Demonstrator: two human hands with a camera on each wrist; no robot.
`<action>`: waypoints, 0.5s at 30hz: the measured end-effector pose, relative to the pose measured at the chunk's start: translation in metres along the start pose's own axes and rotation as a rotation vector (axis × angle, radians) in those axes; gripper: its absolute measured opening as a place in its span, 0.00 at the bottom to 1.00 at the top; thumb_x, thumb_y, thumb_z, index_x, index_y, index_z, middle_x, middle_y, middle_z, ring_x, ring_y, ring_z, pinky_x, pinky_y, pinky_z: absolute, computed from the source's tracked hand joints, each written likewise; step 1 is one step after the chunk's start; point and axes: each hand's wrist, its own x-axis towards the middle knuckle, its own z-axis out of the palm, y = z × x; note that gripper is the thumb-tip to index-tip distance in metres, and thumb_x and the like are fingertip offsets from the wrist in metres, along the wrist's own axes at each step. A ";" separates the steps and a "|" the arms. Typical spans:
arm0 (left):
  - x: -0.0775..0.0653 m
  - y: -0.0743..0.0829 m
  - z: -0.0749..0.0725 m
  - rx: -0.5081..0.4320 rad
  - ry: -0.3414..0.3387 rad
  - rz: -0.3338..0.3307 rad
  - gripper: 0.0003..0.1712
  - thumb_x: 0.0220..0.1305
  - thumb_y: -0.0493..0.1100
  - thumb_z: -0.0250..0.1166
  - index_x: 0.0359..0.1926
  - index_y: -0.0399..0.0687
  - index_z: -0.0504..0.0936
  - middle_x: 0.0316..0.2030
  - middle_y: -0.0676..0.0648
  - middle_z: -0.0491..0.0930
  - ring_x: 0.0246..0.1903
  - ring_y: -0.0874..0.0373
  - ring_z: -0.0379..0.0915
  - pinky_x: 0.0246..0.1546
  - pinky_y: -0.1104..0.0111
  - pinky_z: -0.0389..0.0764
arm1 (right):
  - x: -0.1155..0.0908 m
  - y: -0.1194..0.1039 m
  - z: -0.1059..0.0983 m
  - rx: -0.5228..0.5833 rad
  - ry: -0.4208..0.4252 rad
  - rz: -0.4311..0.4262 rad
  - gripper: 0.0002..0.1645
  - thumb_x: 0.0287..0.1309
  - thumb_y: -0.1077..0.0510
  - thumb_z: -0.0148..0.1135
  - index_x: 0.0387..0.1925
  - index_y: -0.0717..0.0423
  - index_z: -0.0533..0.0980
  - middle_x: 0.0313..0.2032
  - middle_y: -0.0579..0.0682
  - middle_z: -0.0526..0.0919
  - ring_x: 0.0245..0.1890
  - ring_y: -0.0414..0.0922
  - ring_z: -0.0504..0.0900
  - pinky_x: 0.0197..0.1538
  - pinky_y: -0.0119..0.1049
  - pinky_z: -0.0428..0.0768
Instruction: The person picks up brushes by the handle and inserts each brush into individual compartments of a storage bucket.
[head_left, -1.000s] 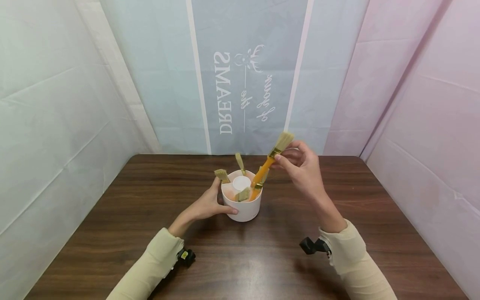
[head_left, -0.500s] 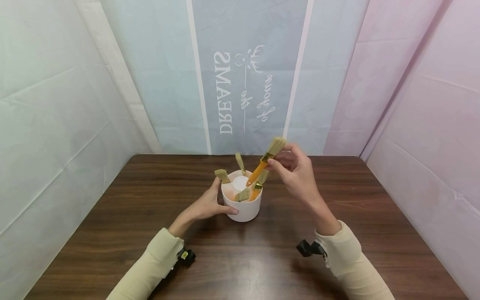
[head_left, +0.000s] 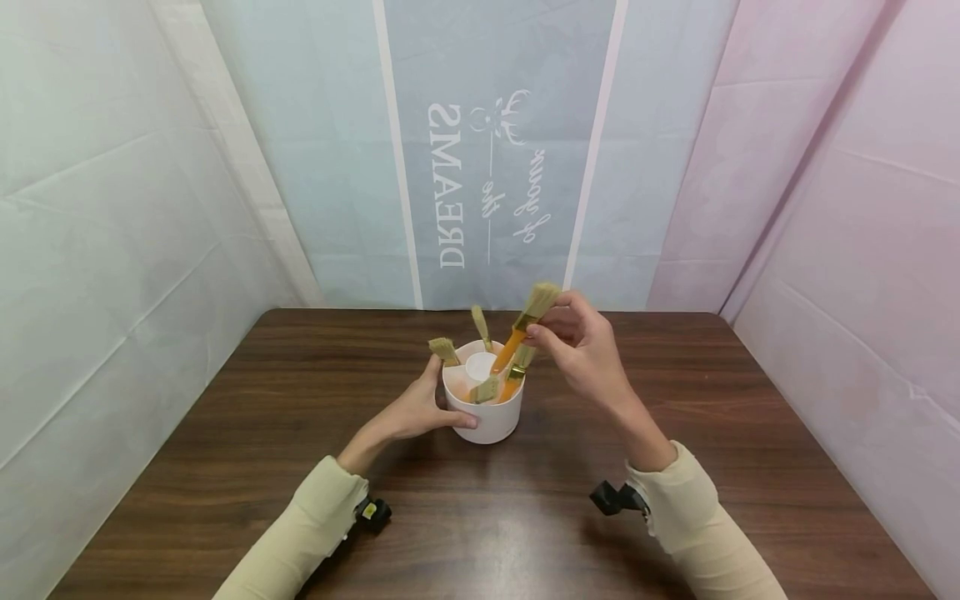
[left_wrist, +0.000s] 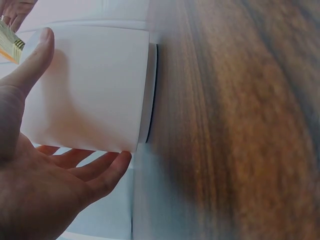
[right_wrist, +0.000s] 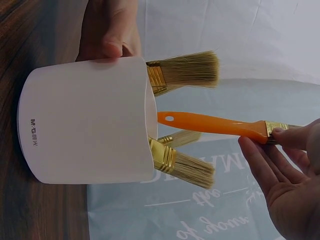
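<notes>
A white round pen holder [head_left: 491,425] stands on the table with several bristle-up paintbrushes in its compartments. My left hand [head_left: 408,410] grips its left side, thumb across the front and fingers round the wall, as the left wrist view shows. My right hand [head_left: 592,354] pinches a flat paintbrush [head_left: 516,340] near its metal band, bristles up and tilted right. Its orange handle [right_wrist: 215,124] points down, the holed end right at the holder's rim in the right wrist view. One brush [head_left: 486,388] leans at the front, another [head_left: 444,351] at the left.
The dark wooden table [head_left: 480,533] spreads round the holder. A pale blue printed curtain [head_left: 487,183] hangs behind the table's far edge, with pale sheets at both sides. Small black devices are strapped at both wrists.
My right hand has moved left and slightly down with the paintbrush, whose handle end now sits more over the holder's middle. The left hand and the holder have stayed put.
</notes>
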 end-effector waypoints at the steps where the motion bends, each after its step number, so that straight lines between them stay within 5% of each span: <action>1: 0.000 0.001 0.000 -0.001 0.000 -0.004 0.69 0.50 0.52 0.84 0.80 0.49 0.45 0.74 0.39 0.64 0.72 0.45 0.66 0.74 0.45 0.65 | 0.000 0.000 0.000 0.001 -0.005 -0.003 0.18 0.64 0.72 0.66 0.53 0.67 0.73 0.44 0.66 0.87 0.40 0.41 0.90 0.45 0.40 0.90; 15: -0.001 0.003 -0.001 0.006 -0.005 -0.016 0.66 0.52 0.52 0.83 0.80 0.52 0.47 0.73 0.40 0.66 0.73 0.45 0.64 0.74 0.44 0.65 | 0.001 -0.002 0.005 0.023 -0.062 0.009 0.16 0.66 0.72 0.64 0.54 0.68 0.73 0.44 0.68 0.86 0.41 0.43 0.90 0.46 0.44 0.90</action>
